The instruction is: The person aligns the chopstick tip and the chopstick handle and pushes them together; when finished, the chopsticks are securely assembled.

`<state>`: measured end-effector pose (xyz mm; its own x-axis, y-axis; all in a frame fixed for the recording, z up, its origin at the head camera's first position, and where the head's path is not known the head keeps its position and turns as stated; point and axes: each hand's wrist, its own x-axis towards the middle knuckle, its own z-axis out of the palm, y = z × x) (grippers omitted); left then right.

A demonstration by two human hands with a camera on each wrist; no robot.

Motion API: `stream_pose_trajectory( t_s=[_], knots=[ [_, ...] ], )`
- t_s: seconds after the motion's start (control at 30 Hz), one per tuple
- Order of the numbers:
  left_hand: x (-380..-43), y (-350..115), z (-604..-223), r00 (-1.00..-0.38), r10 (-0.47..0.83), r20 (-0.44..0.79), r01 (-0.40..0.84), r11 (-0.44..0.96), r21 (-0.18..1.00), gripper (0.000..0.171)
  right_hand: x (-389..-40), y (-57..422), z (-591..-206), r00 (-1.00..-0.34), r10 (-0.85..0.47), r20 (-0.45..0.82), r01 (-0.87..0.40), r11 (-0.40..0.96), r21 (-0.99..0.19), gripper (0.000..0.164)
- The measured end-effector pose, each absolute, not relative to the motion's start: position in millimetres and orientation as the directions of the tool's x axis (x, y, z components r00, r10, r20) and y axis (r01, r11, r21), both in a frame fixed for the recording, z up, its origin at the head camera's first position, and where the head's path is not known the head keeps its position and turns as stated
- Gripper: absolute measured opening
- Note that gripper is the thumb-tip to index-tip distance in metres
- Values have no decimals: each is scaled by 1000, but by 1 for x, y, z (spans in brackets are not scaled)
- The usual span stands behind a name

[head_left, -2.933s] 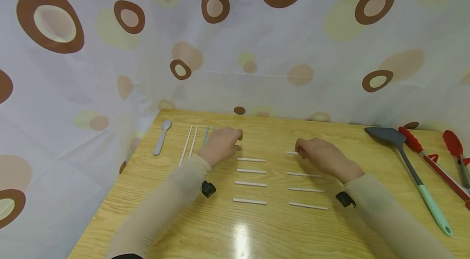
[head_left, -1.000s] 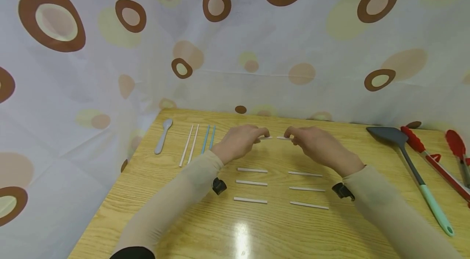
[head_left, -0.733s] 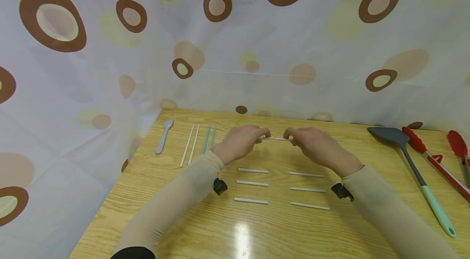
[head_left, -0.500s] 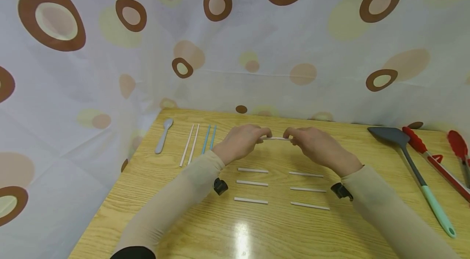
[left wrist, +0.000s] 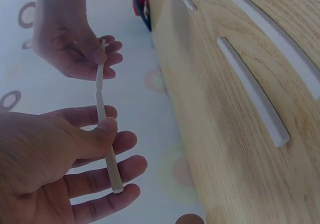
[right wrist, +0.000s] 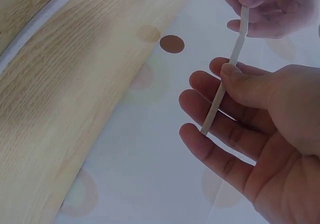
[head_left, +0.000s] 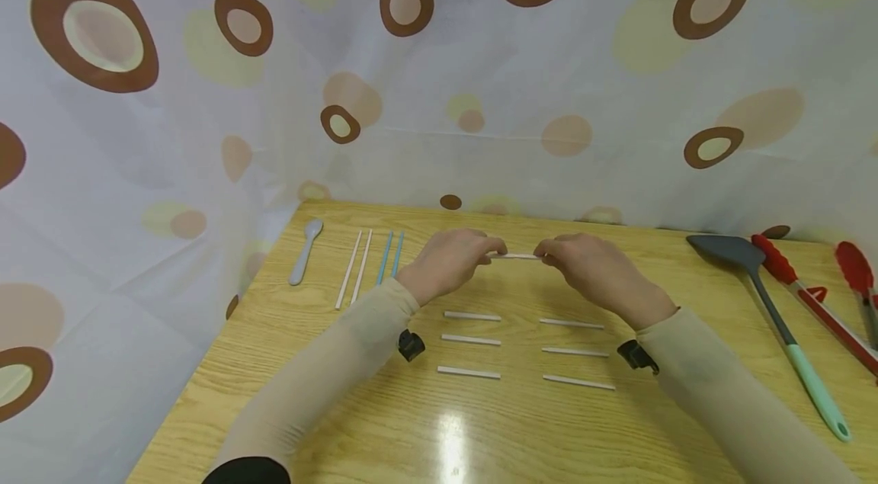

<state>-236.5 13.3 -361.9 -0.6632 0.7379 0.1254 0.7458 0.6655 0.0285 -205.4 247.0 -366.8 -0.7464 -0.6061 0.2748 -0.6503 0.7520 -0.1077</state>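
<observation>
In the head view, my left hand [head_left: 449,259] and right hand [head_left: 597,270] face each other above the table's far part. The left thumb and fingers pinch a white chopstick piece [left wrist: 114,174]; the right hand pinches a second white piece [right wrist: 212,111]. Their inner ends meet between the hands, nearly in line, with a slight bend and a visible seam. I cannot tell whether they are locked together. Below the hands lie two columns of short white stick pieces, one on the left [head_left: 472,316] and one on the right [head_left: 571,324].
On the wooden table [head_left: 384,423], a grey spoon [head_left: 306,252], two white chopsticks [head_left: 350,270] and two blue chopsticks [head_left: 386,259] lie left. Right are a dark turner with a mint handle [head_left: 757,297], red-tipped tongs [head_left: 816,305] and another red-headed utensil [head_left: 852,267]. A patterned curtain [head_left: 507,103] stands behind.
Both hands have picked up one white piece each from the columns, moved up and inward, and brought the ends from apart to touching. Over the last half second the hands barely move.
</observation>
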Motion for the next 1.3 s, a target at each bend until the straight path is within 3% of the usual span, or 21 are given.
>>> stream_pose_trajectory(
  t_s=[0.53,1.3],
  knots=[
    [-235,17,-360,-658,743,124,743,667,-52,41,-202,243,-366,-718,-610,334,-649,761,-6,23],
    [-233,20,-362,-633,748,199,740,660,-128,42,-201,240,-369,-694,-591,411,-643,765,15,16]
  ],
)
